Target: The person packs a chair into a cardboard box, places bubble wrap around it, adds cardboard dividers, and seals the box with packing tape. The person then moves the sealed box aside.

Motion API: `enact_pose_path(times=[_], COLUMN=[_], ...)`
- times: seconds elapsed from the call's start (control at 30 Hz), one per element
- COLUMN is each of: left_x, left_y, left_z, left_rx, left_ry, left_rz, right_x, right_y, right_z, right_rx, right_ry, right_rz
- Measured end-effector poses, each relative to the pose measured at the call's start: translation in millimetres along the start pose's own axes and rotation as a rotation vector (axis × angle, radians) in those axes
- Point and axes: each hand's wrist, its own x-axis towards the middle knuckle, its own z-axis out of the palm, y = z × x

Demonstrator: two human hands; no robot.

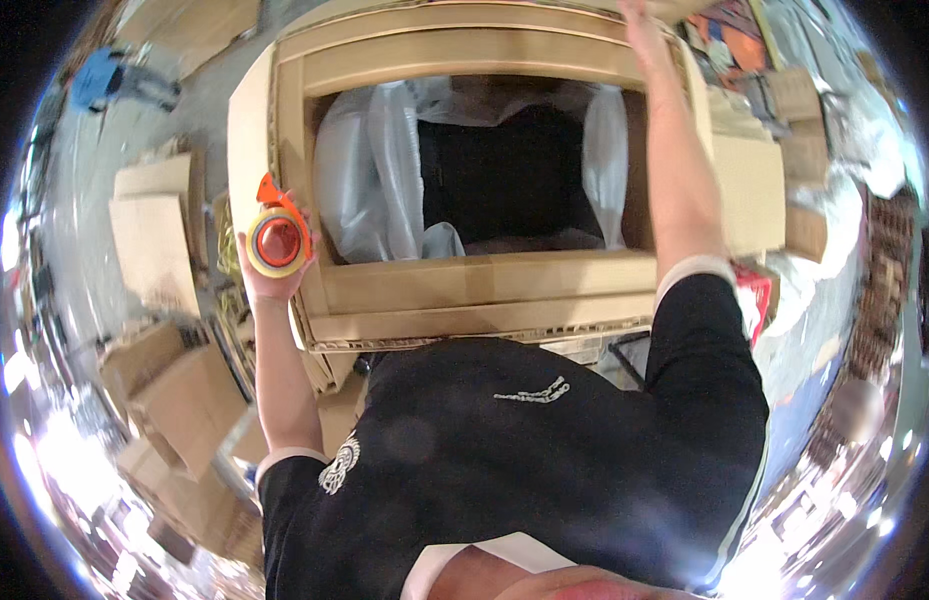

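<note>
A large cardboard box (484,283) stands in front of me with its top open. Clear plastic wrap (379,175) lines its inside, around a dark black item (509,170) whose kind I cannot make out. At the box's left edge, my left hand (276,275) is closed around an orange tape dispenser (280,240) carrying a roll of yellowish tape. My right arm stretches over the box's right side. My right hand (639,25) is at the far right corner, its fingers cut off by the picture's upper edge.
Flattened cardboard (154,240) leans on the left, with more folded cartons (184,400) nearer me. Farther left, a person in a blue top (96,80) is on the floor area. Brown cartons (799,160) and a red box (752,298) stand on the right.
</note>
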Motion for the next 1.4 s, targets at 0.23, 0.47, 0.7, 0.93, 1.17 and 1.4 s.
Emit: enact_pose_path(times=[0.23,0.47,0.7,0.93,1.17,1.4], left_x=[16,70,13,24,131,202], left_y=[-21,-154,-361,-547,-639,-682], left_z=[-2,157,360,468,511,466], left_rx=[-0.056,0.363,0.955,1.737,2.527,2.697], left_ry=[-0.385,-0.803,-1.136,-1.171,-1.226,-1.276], left_rz=[0.01,-0.463,-0.496,0.04,0.229,0.177], right_x=[-372,-474,-548,-749,-892,-894], right_y=[-122,-139,-53,145,289,341], right_z=[17,-43,-150,-257,-291,-281], right_rx=[1.091,1.085,1.348,1.63,1.446,1.468], right_ry=[-0.566,-0.322,0.34,0.662,1.089,1.22], right_rz=[0.357,0.313,0.456,0.592,1.005,1.145])
